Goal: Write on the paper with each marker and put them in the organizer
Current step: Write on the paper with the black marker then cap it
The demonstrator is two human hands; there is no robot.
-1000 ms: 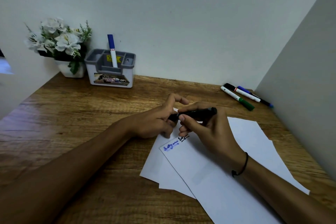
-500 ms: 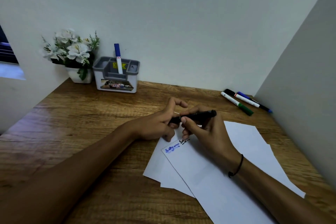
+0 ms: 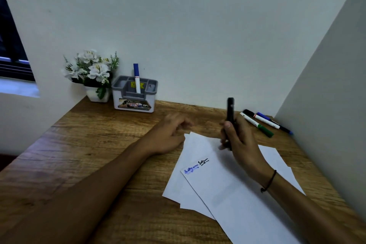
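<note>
**Black marker held upright over the paper, blue one already in the organizer**

The wooden surface point(image 3: 99, 144) filled a corner between two pale walls. Across its right half lay the sheets of white paper point(image 3: 227, 194), fanned over one another, the top sheet bearing a short blue scribble point(image 3: 191, 170) with a short black scribble point(image 3: 203, 161) just beside it near the upper left corner.

At the back left stood a white pot of white flowers point(image 3: 91, 71), and just to its right, against the wall, the grey-and-white organizer point(image 3: 134, 101). One blue-capped marker point(image 3: 136, 78) stood upright in a rear compartment of it, cap upward.

The left hand point(image 3: 168, 134) rested on the wood at the top left edge of the paper, fingers loosely spread and holding nothing; it was blurred, so no finer detail could be told. The right hand point(image 3: 239, 138), with a dark band on its wrist, hovered above the paper, its grip closed around the lower part of the black marker point(image 3: 230, 111), which pointed nearly straight up. Whether that marker was capped could not be told.

Near the right wall, well apart from the organizer, three more markers lay close together on the wood: a green-ended one point(image 3: 257, 125), a black-capped one point(image 3: 250, 113), and a blue-capped one point(image 3: 263, 116).
</note>
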